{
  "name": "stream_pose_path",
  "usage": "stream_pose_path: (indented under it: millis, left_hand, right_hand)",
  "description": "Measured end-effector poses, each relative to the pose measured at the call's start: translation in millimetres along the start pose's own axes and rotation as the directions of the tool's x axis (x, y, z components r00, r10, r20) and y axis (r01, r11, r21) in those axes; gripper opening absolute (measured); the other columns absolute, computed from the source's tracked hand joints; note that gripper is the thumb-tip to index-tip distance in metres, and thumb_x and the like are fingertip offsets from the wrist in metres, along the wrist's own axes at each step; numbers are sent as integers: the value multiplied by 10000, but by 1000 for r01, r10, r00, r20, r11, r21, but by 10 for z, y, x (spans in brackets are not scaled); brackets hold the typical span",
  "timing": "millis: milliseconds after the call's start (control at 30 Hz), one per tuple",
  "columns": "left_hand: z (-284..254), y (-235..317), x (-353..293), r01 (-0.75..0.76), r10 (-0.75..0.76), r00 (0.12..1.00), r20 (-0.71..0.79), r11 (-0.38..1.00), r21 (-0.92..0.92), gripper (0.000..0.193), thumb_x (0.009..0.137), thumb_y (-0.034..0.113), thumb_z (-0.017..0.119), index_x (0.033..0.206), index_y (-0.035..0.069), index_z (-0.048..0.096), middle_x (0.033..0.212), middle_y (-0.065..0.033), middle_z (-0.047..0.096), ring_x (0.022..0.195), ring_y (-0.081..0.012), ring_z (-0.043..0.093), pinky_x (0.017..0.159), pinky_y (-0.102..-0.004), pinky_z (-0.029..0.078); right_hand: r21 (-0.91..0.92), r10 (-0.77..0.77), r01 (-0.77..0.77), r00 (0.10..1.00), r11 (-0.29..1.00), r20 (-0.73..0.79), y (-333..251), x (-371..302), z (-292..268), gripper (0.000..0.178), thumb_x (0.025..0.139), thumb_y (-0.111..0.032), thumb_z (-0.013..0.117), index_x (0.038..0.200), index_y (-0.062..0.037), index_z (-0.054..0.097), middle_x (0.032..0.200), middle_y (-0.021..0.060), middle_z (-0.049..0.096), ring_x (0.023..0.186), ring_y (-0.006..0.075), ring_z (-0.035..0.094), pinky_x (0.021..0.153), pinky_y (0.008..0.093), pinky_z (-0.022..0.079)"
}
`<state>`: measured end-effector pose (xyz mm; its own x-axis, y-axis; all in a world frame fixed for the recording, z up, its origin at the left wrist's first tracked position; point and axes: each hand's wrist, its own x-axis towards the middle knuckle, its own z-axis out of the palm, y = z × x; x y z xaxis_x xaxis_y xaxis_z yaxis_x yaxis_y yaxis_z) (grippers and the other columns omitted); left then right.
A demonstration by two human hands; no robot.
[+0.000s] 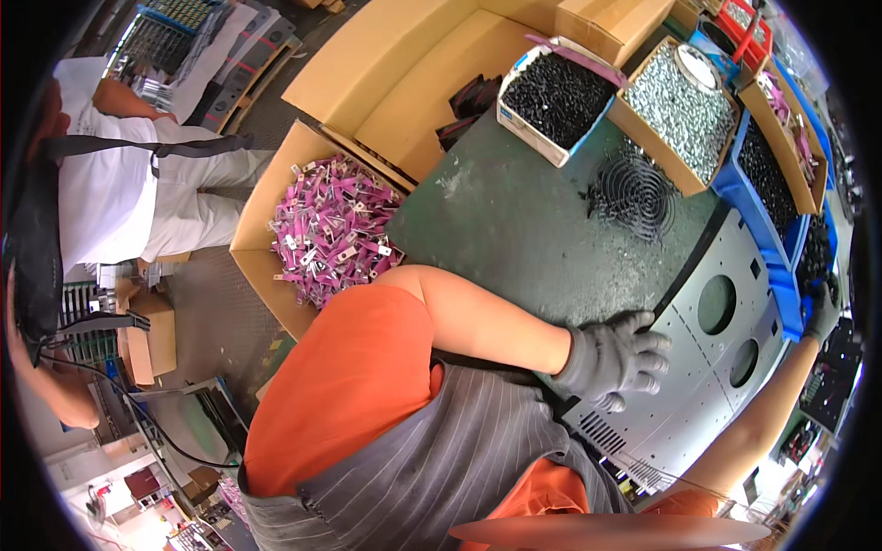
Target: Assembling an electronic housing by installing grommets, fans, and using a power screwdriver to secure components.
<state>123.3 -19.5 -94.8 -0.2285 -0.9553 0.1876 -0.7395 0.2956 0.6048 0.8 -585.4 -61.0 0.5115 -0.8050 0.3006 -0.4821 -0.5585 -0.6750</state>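
My left hand point(614, 360), in a grey work glove, lies with its fingers spread at the edge of a flat grey sheet-metal panel point(675, 344). The panel has two large round cut-outs, rows of small holes and a slotted vent. Stretched out to the far right, my right hand point(821, 312), gloved too, is at a blue bin point(779, 275) beside small black parts point(814, 253). Its fingers are partly hidden there, and whether they grip anything does not show.
A box of black fasteners point(559, 96), a box of silvery screws point(675, 110) and a black wire fan guard point(640, 195) are on the green bench point(496, 216). At left stands a carton of pink-sleeved metal tabs point(335, 230). A person in white point(110, 174) is beyond.
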Motion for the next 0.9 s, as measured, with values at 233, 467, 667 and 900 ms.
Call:
stream_pose_path:
  millis: [233,467,667,900]
  left_hand:
    - [14,-8,-22,-45,47,999,-22,997,60,578,797,467,563,1285,163,507,1420,-84,354,1376,-309,168,1080,-600,82]
    - [-128,43,48,49,-42,997,-64,992,117,695,764,457,605,1342,121,412,1374,-137,387,1320,-342,280,1095,-536,151]
    - [-70,28,134,102,-73,984,-162,979,178,789,709,425,696,1365,128,374,1368,-124,387,1329,-337,267,1106,-515,129]
    - [-105,120,523,33,1,995,-101,942,335,959,644,478,748,1400,101,293,1387,-134,363,1343,-324,254,1107,-514,112]
  right_hand:
    - [405,36,-62,997,912,72,-985,-1558,-35,396,835,-60,564,1226,2,541,1062,45,590,654,49,472,538,152,349]
    - [341,115,-236,933,910,340,-2017,-3195,160,366,717,-57,610,1080,-7,600,951,49,592,844,135,570,762,260,464]
    - [132,-200,160,893,978,402,-2062,-3619,146,296,702,-137,677,991,-81,640,985,103,599,911,257,587,832,340,469]
    - [-333,-80,204,933,921,351,-2047,-3942,38,839,623,-506,751,1331,-181,441,1206,130,506,1099,343,500,867,459,448]
